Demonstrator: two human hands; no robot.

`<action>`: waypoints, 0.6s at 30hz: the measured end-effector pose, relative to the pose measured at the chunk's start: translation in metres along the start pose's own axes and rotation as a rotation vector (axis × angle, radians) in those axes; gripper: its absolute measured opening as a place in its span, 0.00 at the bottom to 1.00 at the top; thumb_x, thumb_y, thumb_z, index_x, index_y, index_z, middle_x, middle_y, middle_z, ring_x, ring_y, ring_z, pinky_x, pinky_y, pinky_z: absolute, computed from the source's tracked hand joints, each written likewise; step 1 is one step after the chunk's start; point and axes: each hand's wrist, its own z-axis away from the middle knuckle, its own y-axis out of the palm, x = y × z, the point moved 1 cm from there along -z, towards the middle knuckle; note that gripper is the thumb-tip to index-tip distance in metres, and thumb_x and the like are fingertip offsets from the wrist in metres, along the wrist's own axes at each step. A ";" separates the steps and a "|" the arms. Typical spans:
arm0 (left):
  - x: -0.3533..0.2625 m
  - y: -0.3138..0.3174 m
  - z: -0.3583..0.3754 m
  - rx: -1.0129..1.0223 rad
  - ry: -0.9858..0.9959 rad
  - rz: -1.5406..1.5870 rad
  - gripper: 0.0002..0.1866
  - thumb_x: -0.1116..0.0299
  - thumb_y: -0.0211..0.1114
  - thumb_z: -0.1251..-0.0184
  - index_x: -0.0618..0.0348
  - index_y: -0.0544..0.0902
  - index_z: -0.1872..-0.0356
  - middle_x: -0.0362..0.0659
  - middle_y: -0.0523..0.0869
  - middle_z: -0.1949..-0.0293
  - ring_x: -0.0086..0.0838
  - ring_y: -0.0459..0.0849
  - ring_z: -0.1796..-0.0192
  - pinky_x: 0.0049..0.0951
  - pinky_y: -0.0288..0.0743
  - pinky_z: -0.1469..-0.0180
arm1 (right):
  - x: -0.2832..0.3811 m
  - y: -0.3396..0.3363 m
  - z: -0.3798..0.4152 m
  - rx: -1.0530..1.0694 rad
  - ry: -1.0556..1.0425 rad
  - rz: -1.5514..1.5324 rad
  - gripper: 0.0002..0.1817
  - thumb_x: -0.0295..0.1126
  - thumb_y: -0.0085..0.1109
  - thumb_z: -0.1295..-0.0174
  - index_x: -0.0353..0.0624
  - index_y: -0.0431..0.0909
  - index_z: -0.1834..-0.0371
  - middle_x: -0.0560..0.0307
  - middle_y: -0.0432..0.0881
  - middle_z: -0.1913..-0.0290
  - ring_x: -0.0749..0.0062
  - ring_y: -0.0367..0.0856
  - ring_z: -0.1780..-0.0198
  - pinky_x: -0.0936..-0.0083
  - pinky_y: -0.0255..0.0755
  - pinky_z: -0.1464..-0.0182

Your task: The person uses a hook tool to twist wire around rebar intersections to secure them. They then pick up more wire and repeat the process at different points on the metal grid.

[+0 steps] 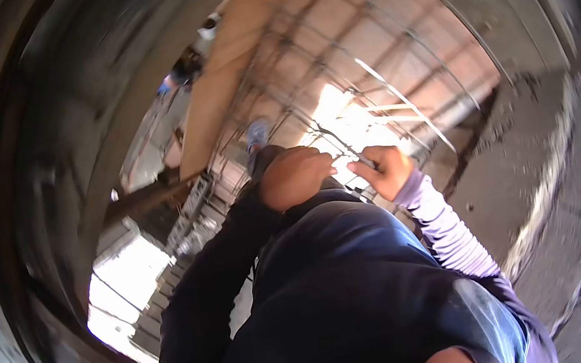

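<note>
My left hand [297, 176] is in front of my body, back of the hand up, with its fingers curled in toward the right hand. What lies in its fingers is hidden. My right hand [386, 171] is closed with thumb and fingers pinched round the end of a thin dark rod-like piece [339, 142], which slants up and away over the brightly lit floor. Only a small gap parts the two hands' fingertips. Beyond them spreads a grid of steel bars [320, 60].
Reddish-brown boards [401, 14] lie under the bars. A long wooden plank [215, 86] runs along their left. A pale strip [400, 96] crosses the grid. Rough concrete [536, 161] edges the right side. My foot [257, 134] stands near the plank.
</note>
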 end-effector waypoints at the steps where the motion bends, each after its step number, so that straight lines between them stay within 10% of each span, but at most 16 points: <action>1: -0.002 0.002 -0.003 -0.072 0.066 0.010 0.09 0.64 0.66 0.33 0.58 0.82 0.67 0.48 0.84 0.70 0.47 0.83 0.62 0.46 0.73 0.58 | -0.002 0.001 0.007 -0.023 0.028 -0.058 0.21 0.41 0.69 0.34 0.34 0.76 0.76 0.42 0.73 0.80 0.58 0.68 0.79 0.61 0.65 0.72; 5: -0.018 -0.014 -0.036 0.026 0.063 0.206 0.10 0.65 0.65 0.33 0.59 0.81 0.70 0.48 0.83 0.71 0.47 0.81 0.63 0.46 0.73 0.59 | -0.002 -0.009 0.017 -0.090 0.104 -0.213 0.18 0.41 0.66 0.32 0.36 0.83 0.73 0.43 0.81 0.77 0.58 0.81 0.75 0.64 0.74 0.66; 9: -0.051 -0.039 -0.076 0.179 0.061 0.237 0.09 0.66 0.65 0.32 0.60 0.83 0.67 0.50 0.82 0.70 0.48 0.82 0.61 0.44 0.74 0.58 | -0.002 -0.030 0.029 -0.202 0.367 -0.549 0.17 0.44 0.66 0.32 0.39 0.87 0.64 0.57 0.81 0.77 0.71 0.78 0.73 0.69 0.72 0.64; 10: -0.049 -0.039 -0.088 0.148 0.381 0.128 0.08 0.66 0.64 0.32 0.61 0.83 0.66 0.51 0.82 0.71 0.48 0.82 0.63 0.44 0.75 0.59 | 0.002 -0.038 0.033 -0.162 0.558 -0.648 0.14 0.40 0.64 0.29 0.39 0.85 0.60 0.63 0.76 0.77 0.80 0.74 0.72 0.74 0.70 0.65; 13: -0.050 -0.037 -0.117 0.198 0.165 0.231 0.07 0.69 0.64 0.33 0.62 0.83 0.65 0.53 0.82 0.69 0.51 0.82 0.64 0.44 0.74 0.60 | 0.003 -0.035 0.033 -0.450 0.428 -1.152 0.13 0.38 0.61 0.28 0.38 0.84 0.61 0.64 0.75 0.79 0.81 0.73 0.74 0.78 0.69 0.68; 18: -0.065 -0.017 -0.166 0.189 0.432 0.375 0.05 0.74 0.64 0.34 0.62 0.82 0.70 0.53 0.82 0.72 0.49 0.82 0.68 0.42 0.75 0.66 | 0.024 -0.071 0.062 -0.697 0.563 -1.158 0.15 0.38 0.58 0.25 0.42 0.75 0.69 0.66 0.70 0.79 0.84 0.63 0.83 0.81 0.56 0.80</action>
